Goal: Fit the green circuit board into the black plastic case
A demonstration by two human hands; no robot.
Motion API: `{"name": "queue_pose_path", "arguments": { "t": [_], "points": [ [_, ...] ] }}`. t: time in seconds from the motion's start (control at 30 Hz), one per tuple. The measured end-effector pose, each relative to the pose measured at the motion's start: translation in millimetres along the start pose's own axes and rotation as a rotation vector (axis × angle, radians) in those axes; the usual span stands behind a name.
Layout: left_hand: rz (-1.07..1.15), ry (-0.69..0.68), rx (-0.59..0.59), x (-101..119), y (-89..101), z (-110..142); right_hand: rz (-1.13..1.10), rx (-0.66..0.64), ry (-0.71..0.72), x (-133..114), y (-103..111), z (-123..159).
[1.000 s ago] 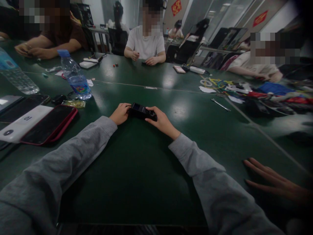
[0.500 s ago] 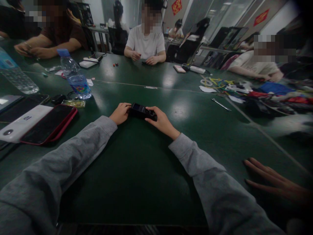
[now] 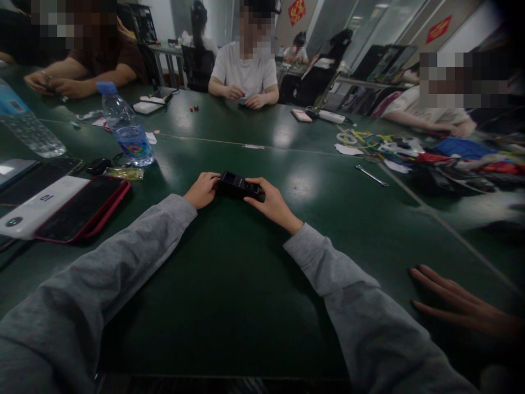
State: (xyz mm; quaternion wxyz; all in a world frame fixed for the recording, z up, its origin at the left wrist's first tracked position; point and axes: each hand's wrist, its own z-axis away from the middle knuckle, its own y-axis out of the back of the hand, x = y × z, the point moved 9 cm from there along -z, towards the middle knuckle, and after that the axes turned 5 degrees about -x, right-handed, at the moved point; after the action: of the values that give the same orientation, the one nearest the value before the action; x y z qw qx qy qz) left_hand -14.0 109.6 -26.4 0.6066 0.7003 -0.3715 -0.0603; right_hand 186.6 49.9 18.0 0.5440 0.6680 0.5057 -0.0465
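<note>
A black handheld device (image 3: 234, 185) with a small screen and a few buttons lies low at the dark green tabletop, between my two hands. My left hand (image 3: 204, 189) grips its left end, fingers over the top edge. Around the right end, my right hand (image 3: 268, 201) is closed with the thumb at the near side and the fingers on top. Both arms reach forward in grey sleeves. Whether the device rests on the table or is slightly lifted, I cannot tell.
To the left are a water bottle (image 3: 127, 134), a larger bottle (image 3: 30, 123), a white power bank (image 3: 36, 205) and a red-cased phone (image 3: 82, 210). A wrench (image 3: 371, 175) and tangled cables (image 3: 410, 148) lie right. Another person's hand (image 3: 459, 301) rests near my right arm.
My hands and the device stay almost in place. The person across the table has shifted their hands slightly.
</note>
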Motion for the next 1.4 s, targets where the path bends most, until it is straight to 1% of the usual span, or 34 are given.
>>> {"name": "queue_pose_path", "arguments": {
  "t": [0.13,0.23,0.37,0.5,0.73,0.9,1.0,1.1,1.23,1.33,1.4],
  "points": [
    [0.006,-0.004,0.014,3,2.1,0,-0.007,0.011,-0.016,0,1,-1],
    [0.002,0.016,0.017,4,3.1,0,-0.012,0.025,0.000,-1,3,-2],
    [-0.007,0.055,-0.020,4,2.0,-1,-0.010,0.042,0.017,-2,6,-3],
    [-0.019,0.063,-0.049,4,0.5,-1,-0.028,0.042,0.019,-5,9,-4],
    [0.001,0.021,0.004,0,0.6,-2,-0.051,0.039,-0.002,-8,14,-6],
    [-0.007,-0.004,0.019,-1,-0.7,-1,-0.060,0.058,0.005,-12,24,-9],
    [-0.014,0.003,0.009,-1,-1.0,0,-0.075,0.105,0.007,-10,33,-11],
    [-0.017,0.003,-0.006,0,-1.1,0,-0.031,0.223,-0.024,2,46,-10],
    [-0.015,-0.004,-0.017,-1,-2.0,-1,0.078,0.394,-0.120,31,63,0],
    [-0.011,-0.011,-0.012,-2,-2.2,-1,0.154,0.459,-0.209,53,70,10],
    [-0.008,-0.013,-0.006,-2,-1.8,-1,0.204,0.467,-0.276,65,70,16]
  ]
}}
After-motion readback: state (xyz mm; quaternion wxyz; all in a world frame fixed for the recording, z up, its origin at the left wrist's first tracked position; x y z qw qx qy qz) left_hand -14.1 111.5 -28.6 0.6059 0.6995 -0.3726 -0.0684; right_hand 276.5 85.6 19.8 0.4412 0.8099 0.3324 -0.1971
